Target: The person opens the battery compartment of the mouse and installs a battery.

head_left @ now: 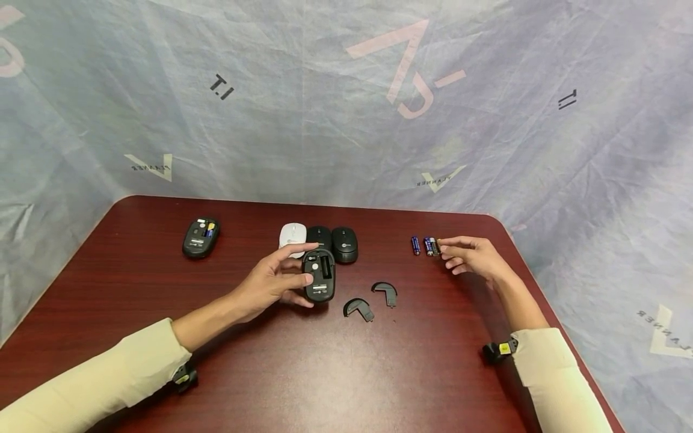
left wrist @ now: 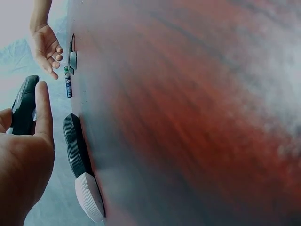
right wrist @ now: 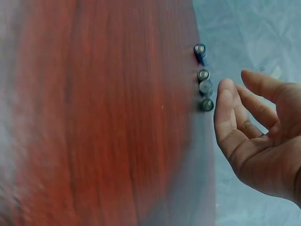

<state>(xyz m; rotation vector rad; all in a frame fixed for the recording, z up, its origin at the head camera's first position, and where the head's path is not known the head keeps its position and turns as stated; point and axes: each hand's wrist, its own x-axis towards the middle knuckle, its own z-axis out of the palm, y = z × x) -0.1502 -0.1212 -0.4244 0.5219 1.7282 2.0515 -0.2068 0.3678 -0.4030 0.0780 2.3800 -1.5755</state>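
Observation:
My left hand (head_left: 271,278) grips a black computer mouse (head_left: 319,291) above the table, underside facing up. Its battery slot shows as a dark hollow with no cover over it. In the left wrist view the same mouse (left wrist: 24,106) is seen from its side, between thumb and fingers. My right hand (head_left: 470,257) reaches to the batteries (head_left: 430,246) at the table's back right, fingertips right beside them. Seen from the right wrist, that hand (right wrist: 258,136) has loosely bent fingers spread from the thumb, nothing held. Another battery (head_left: 415,245) lies a little to the left of the group.
Two black battery covers (head_left: 358,308) (head_left: 385,293) lie mid-table. Behind the held mouse, a white mouse (head_left: 293,233) and two black mice (head_left: 344,243) stand in a row. An overturned black mouse (head_left: 201,238) with a battery inside lies at the back left. A printed cloth hangs behind the table.

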